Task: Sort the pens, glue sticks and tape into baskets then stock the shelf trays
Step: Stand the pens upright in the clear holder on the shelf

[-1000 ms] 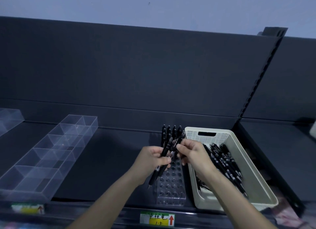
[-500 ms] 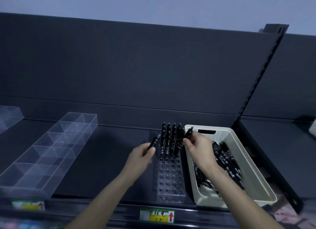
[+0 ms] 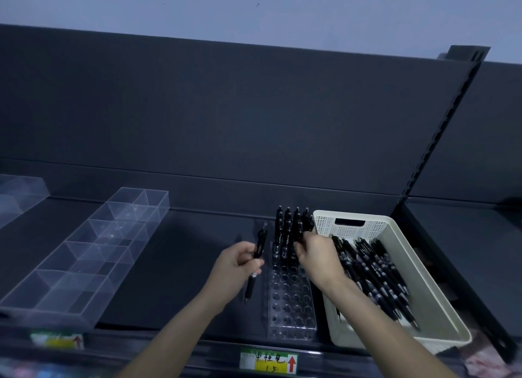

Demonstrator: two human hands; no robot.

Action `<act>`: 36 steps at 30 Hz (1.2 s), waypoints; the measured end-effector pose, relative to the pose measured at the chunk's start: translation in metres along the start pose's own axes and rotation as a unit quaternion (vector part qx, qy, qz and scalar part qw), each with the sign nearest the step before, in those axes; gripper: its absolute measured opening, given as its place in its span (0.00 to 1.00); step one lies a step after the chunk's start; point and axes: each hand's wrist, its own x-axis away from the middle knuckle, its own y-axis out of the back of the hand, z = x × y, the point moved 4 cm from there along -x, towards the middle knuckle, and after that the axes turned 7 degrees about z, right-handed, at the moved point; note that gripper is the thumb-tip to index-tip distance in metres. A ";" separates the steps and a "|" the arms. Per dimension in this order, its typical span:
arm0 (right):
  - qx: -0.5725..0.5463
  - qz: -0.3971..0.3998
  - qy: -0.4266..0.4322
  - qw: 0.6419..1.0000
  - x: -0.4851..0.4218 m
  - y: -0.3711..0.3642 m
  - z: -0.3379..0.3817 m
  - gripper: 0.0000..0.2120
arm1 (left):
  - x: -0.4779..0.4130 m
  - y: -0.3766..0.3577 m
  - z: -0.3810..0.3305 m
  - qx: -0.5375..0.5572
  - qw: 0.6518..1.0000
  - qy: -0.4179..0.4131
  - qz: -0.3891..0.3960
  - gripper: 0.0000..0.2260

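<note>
Pen (image 3: 259,250) clenched in left grip (image 3: 237,264) beside rack (image 3: 291,301); racked pen (image 3: 306,222) pinched by right grip (image 3: 315,257) — neighbours (image 3: 279,228) could be toppled if nudged.

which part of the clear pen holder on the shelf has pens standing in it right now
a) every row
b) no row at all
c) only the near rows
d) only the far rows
d: the upright pens stand only in the far rows of the clear holder, while the holes nearer the person show empty.
</note>
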 end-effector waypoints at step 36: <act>-0.122 -0.108 0.030 0.986 0.007 0.043 -0.026 0.07 | -0.022 -0.053 0.004 -0.462 0.878 -0.060 0.111 0.19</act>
